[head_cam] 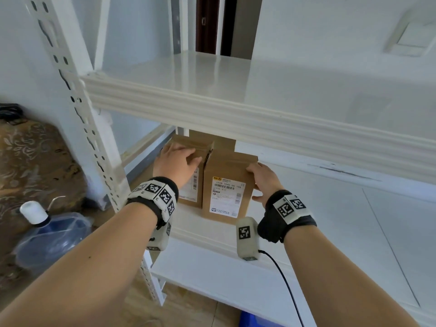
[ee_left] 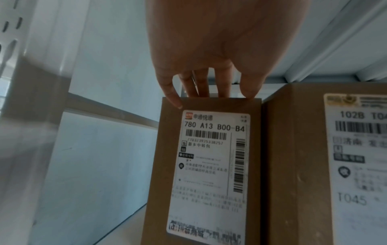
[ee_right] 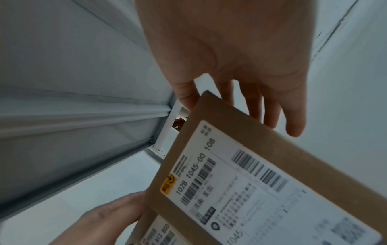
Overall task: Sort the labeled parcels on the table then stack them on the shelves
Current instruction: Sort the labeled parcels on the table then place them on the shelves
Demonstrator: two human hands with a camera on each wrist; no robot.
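Two brown cardboard parcels with white shipping labels stand upright side by side on the white middle shelf [head_cam: 330, 208]. The left parcel [head_cam: 191, 197] [ee_left: 209, 165] is labeled 780 A13 B00-B4. My left hand [head_cam: 179, 161] [ee_left: 209, 74] lies over its top edge, fingers curled onto it. The right parcel [head_cam: 226, 194] [ee_right: 251, 182], labeled 102B T045, touches the left one. My right hand [head_cam: 262, 180] [ee_right: 240, 66] holds its upper right corner between thumb and fingers. The right wrist view also shows the left parcel [ee_right: 155, 235] and my left hand [ee_right: 108, 218].
The upper shelf [head_cam: 212, 74] hangs close above the parcels. A perforated white post [head_cam: 77, 102] stands to the left. On the floor are a water bottle with a pump [head_cam: 47, 232] and a blue crate [head_cam: 254, 319]. A black cable [head_cam: 283, 279] trails from my right wrist.
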